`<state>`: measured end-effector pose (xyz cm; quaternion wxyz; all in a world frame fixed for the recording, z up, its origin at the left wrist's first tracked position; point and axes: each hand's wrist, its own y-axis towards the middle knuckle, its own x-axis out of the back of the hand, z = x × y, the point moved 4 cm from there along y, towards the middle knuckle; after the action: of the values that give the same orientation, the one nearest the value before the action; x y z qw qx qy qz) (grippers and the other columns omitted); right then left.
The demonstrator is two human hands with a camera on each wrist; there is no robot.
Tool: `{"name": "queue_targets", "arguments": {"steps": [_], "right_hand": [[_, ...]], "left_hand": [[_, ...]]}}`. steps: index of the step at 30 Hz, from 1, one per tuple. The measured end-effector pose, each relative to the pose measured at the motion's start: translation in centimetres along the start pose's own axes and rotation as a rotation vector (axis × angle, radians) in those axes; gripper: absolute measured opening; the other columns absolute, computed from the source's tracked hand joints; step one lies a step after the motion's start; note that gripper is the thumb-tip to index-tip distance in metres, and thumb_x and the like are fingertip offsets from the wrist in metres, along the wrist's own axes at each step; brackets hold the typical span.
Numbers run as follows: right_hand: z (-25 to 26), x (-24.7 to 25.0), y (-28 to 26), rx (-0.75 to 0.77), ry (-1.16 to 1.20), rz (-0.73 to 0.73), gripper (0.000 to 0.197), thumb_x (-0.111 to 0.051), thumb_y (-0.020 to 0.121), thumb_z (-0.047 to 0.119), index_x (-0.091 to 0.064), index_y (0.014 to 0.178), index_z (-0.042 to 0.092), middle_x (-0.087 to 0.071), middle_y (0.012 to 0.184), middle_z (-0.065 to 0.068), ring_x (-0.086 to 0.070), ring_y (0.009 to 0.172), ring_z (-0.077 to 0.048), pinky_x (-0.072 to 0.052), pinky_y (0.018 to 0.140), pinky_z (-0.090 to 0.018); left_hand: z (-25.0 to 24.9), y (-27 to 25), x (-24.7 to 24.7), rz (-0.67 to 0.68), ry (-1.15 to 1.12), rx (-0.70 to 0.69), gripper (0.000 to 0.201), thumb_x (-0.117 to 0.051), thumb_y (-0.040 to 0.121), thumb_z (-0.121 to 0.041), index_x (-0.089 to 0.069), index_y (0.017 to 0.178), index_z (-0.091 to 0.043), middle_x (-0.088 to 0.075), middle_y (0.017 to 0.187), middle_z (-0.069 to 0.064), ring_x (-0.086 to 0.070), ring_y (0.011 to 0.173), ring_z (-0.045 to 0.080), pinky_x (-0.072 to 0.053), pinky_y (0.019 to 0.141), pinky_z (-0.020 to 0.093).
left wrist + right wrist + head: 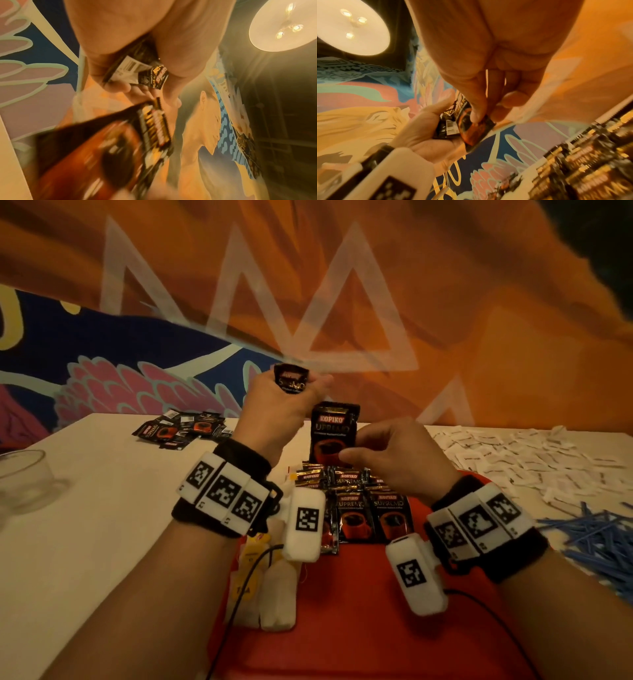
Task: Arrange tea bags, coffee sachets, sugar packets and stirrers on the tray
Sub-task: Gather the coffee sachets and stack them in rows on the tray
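Observation:
A red tray (376, 611) lies in front of me with rows of black coffee sachets (356, 508) along its far part and tea bags (274, 594) along its left edge. My left hand (284, 402) is raised above the tray and grips a small bunch of coffee sachets (291, 380), seen also in the left wrist view (137, 67). My right hand (383, 453) pinches one upright coffee sachet (334, 433) by its lower edge, just right of the left hand; the right wrist view shows this sachet (471, 129) between thumb and fingers.
More coffee sachets (181, 429) lie loose at the table's far left. White sugar packets (520, 457) are spread at the far right, with blue stirrers (599, 539) heaped near the right edge. A glass bowl (24, 477) stands at the left.

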<state>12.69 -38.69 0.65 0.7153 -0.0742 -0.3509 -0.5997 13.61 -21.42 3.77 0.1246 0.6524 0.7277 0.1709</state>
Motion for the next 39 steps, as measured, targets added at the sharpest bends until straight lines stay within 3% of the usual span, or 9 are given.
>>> {"name": "queue_targets", "arguments": {"steps": [3,6,9,12,17,23,31,36,39], "right_hand": [[-1.5,-0.1,-0.6,-0.132,-0.088,0.181,0.012,-0.079,0.082,0.022,-0.075,0.072,0.025,-0.075,0.073,0.003,-0.069,0.072,-0.016,-0.055,0.075,-0.038],[-3.3,-0.6,-2.1,-0.29,-0.085,0.3,0.013,-0.077,0.083,0.012,-0.067,0.081,0.02,-0.073,0.067,-0.003,-0.065,0.06,-0.023,-0.051,0.062,-0.037],[-4.8,-1.1,-3.5,-0.433,-0.106,0.355,0.017,-0.075,0.084,0.007,-0.059,0.089,0.013,-0.07,0.065,-0.005,-0.06,0.05,-0.011,-0.046,0.056,-0.028],[-5.7,-1.4,-4.0,-0.5,-0.14,0.388,0.015,-0.075,0.084,0.008,-0.061,0.086,0.012,-0.072,0.069,-0.007,-0.061,0.053,-0.007,-0.044,0.057,-0.028],[-5.9,-1.9,-3.8,-0.556,-0.116,0.359,0.024,-0.075,0.083,0.006,-0.054,0.093,0.011,-0.073,0.075,-0.011,-0.068,0.064,-0.016,-0.046,0.056,-0.028],[-5.4,-2.1,-3.7,-0.563,-0.157,0.328,0.033,-0.078,0.082,0.011,-0.051,0.099,0.014,-0.074,0.073,-0.008,-0.063,0.051,-0.011,-0.043,0.048,-0.026],[-5.1,-2.3,-4.1,-0.549,-0.193,0.33,0.032,-0.079,0.08,0.016,-0.054,0.1,0.015,-0.072,0.086,-0.007,-0.071,0.068,-0.015,-0.046,0.05,-0.024],[-5.0,-2.2,-4.2,-0.51,-0.237,0.336,0.034,-0.08,0.08,0.022,-0.055,0.102,0.021,-0.075,0.084,-0.004,-0.073,0.073,-0.015,-0.05,0.059,-0.028],[-5.3,-2.0,-4.0,-0.477,-0.273,0.309,0.04,-0.082,0.077,0.027,-0.054,0.106,0.023,-0.074,0.091,-0.004,-0.072,0.081,-0.018,-0.057,0.072,-0.036]], "left_hand": [[0.2,0.4,1.1,-0.099,-0.117,0.095,0.018,-0.072,0.09,-0.031,-0.063,0.091,-0.016,-0.065,0.077,-0.001,-0.059,0.061,0.011,-0.043,0.057,0.025],[0.6,0.5,2.1,-0.109,-0.319,0.206,0.014,-0.07,0.092,-0.026,-0.063,0.094,-0.014,-0.061,0.07,-0.003,-0.056,0.057,0.011,-0.041,0.054,0.024],[0.9,0.6,2.7,-0.068,-0.379,0.252,0.013,-0.069,0.092,-0.027,-0.066,0.095,-0.015,-0.06,0.069,-0.006,-0.055,0.057,0.009,-0.041,0.054,0.023],[0.7,0.5,2.9,-0.055,-0.404,0.265,0.011,-0.067,0.093,-0.026,-0.066,0.095,-0.015,-0.058,0.071,-0.005,-0.053,0.057,0.008,-0.042,0.054,0.022],[0.4,0.5,2.9,-0.036,-0.458,0.292,0.011,-0.066,0.094,-0.026,-0.064,0.093,-0.016,-0.056,0.072,-0.004,-0.051,0.054,0.008,-0.041,0.052,0.02],[0.4,0.6,2.8,-0.005,-0.478,0.312,0.011,-0.065,0.094,-0.027,-0.064,0.093,-0.016,-0.056,0.073,-0.005,-0.051,0.055,0.007,-0.041,0.051,0.02],[0.7,0.6,2.8,0.001,-0.482,0.33,0.012,-0.065,0.094,-0.027,-0.064,0.096,-0.015,-0.056,0.074,-0.004,-0.05,0.056,0.007,-0.041,0.052,0.02],[0.7,0.5,2.7,0.011,-0.472,0.341,0.012,-0.063,0.095,-0.027,-0.064,0.095,-0.015,-0.055,0.074,-0.005,-0.05,0.056,0.007,-0.041,0.052,0.02],[0.8,0.6,2.7,0.009,-0.475,0.339,0.012,-0.063,0.095,-0.027,-0.063,0.096,-0.015,-0.055,0.074,-0.004,-0.05,0.056,0.007,-0.04,0.052,0.02]]}}
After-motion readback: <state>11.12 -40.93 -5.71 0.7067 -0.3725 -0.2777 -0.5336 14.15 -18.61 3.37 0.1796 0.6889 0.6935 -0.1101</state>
